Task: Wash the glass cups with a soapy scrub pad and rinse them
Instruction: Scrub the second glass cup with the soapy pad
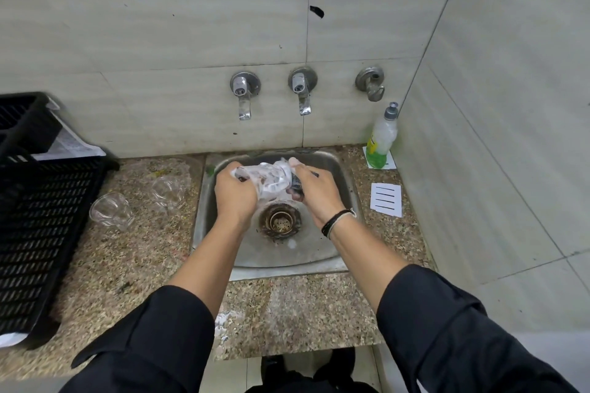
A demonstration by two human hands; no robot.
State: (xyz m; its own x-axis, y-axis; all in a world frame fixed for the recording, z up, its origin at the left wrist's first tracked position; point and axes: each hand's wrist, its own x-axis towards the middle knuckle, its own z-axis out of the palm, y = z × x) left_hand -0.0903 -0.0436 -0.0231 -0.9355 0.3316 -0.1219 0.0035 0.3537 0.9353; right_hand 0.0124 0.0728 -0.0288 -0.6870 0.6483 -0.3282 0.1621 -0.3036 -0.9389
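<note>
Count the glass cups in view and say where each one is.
3. One soapy glass cup is held by both hands over the sink; two sit on the counter left of it. The black crate may hide more.

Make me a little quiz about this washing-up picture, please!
1. True or false: water is running from a tap.
2. How many cups stand on the counter?
3. Which hand holds the pad: A) left B) right?

Key:
1. False; no stream shows.
2. Two, left of the sink.
3. B; the right hand grips the pad, and the left hand grips the soapy cup.
</note>
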